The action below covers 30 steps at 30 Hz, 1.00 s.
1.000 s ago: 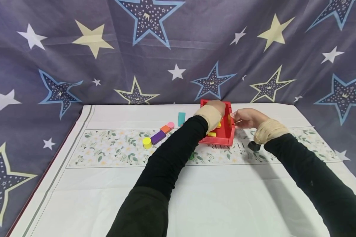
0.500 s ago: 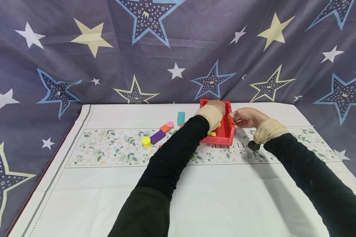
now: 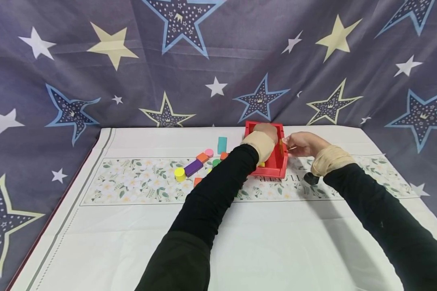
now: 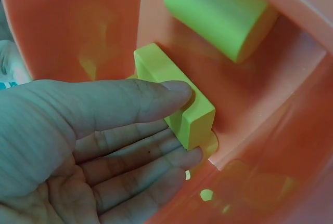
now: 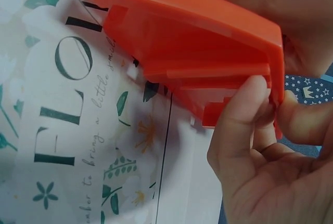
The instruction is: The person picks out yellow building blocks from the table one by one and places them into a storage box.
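A red open box (image 3: pixel 278 163) stands toward the back of the table. My left hand (image 3: pixel 266 131) reaches down inside it. In the left wrist view, the thumb and fingers pinch a flat yellow rectangular block (image 4: pixel 200 115). Above that block in the same view lies a rounded yellow block (image 4: pixel 218 13) against the box's inside. From the right, my right hand (image 3: pixel 303 144) grips the box's side. The right wrist view shows its thumb and fingers pinching the edge of the red wall (image 5: pixel 156 37). The left hand hides part of the box's inside.
Left of the box lie loose blocks: a teal block (image 3: pixel 222 145), a pink block (image 3: pixel 209 152), a purple block (image 3: pixel 194 167), a yellow cylinder (image 3: pixel 180 174) and several others. My left forearm partly covers some. A star-patterned curtain (image 3: pixel 124 101) hangs behind the table.
My left wrist and forearm have shifted slightly to the right, uncovering more of the orange and green blocks and hiding more of the yellow inside the box. The right hand keeps its grip.
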Tool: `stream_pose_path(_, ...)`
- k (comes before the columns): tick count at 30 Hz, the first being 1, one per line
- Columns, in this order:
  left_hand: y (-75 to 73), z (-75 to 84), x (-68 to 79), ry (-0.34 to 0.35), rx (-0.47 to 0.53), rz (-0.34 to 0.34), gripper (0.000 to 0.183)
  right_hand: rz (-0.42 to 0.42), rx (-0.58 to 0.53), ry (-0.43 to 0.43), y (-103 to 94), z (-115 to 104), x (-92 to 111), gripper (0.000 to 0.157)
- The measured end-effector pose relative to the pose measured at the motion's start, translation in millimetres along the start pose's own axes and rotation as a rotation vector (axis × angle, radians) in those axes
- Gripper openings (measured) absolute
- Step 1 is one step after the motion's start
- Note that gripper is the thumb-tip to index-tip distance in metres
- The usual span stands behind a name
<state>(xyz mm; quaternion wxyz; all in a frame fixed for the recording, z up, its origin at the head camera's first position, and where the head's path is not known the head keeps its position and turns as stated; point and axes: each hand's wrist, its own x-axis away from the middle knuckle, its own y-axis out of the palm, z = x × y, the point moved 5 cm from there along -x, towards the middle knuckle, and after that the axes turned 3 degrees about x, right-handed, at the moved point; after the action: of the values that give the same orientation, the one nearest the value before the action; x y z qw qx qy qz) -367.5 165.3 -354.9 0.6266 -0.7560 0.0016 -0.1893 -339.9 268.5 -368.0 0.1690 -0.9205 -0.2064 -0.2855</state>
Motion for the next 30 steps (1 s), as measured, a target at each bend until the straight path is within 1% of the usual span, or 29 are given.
stream_pose_path(1,1.8,0.7,-3.3,0.005,-0.014,-0.004,0.053,-0.001,0.001,-0.001,0.2,-0.2,0.1,0.029)
stream_pose_path(3,4.1,1.5,-5.3,0.010,-0.023,-0.009,0.053,-0.002,-0.001,-0.001,0.4,-0.3,0.5,0.029)
stream_pose_path(4,4.5,1.6,-4.7,0.008,-0.017,-0.012,0.050,-0.004,-0.001,-0.001,0.4,-0.2,0.6,0.030)
stream_pose_path(5,2.1,1.3,0.3,-0.008,-0.002,-0.019,0.046,-0.004,-0.002,-0.001,0.4,-0.2,0.7,0.030)
stream_pose_path(9,3.5,1.6,-0.7,-0.029,0.038,-0.019,0.041,-0.003,-0.008,-0.007,0.6,-0.2,0.4,0.031)
stream_pose_path(11,4.8,2.2,-4.1,-0.038,0.045,-0.021,0.043,0.001,-0.008,-0.010,0.6,-0.4,0.5,0.031)
stream_pose_path(12,7.9,2.8,-9.6,-0.031,0.043,-0.016,0.045,0.001,-0.005,-0.010,0.6,-0.4,0.6,0.030)
stream_pose_path(13,8.2,3.2,-11.0,-0.034,0.040,-0.017,0.048,0.002,-0.005,-0.009,0.7,-0.5,0.6,0.030)
stream_pose_path(17,7.8,4.4,-10.9,-0.045,0.030,-0.023,0.054,0.003,-0.004,-0.001,0.6,-0.6,0.6,0.028)
stream_pose_path(20,4.9,4.1,-1.8,-0.039,0.022,-0.020,0.051,0.007,-0.006,0.002,0.2,-0.3,0.1,0.026)
stream_pose_path(25,-4.1,1.2,23.8,-0.034,0.001,-0.002,0.046,0.009,-0.014,0.009,-0.3,0.4,-0.2,0.025)
stream_pose_path(27,-7.4,0.2,31.7,-0.042,-0.003,0.005,0.047,0.015,-0.020,0.013,-0.6,0.5,-0.1,0.025)
stream_pose_path(30,-10.0,-0.4,36.9,-0.049,-0.005,0.009,0.050,0.015,-0.017,0.012,-1.3,0.4,0.5,0.023)
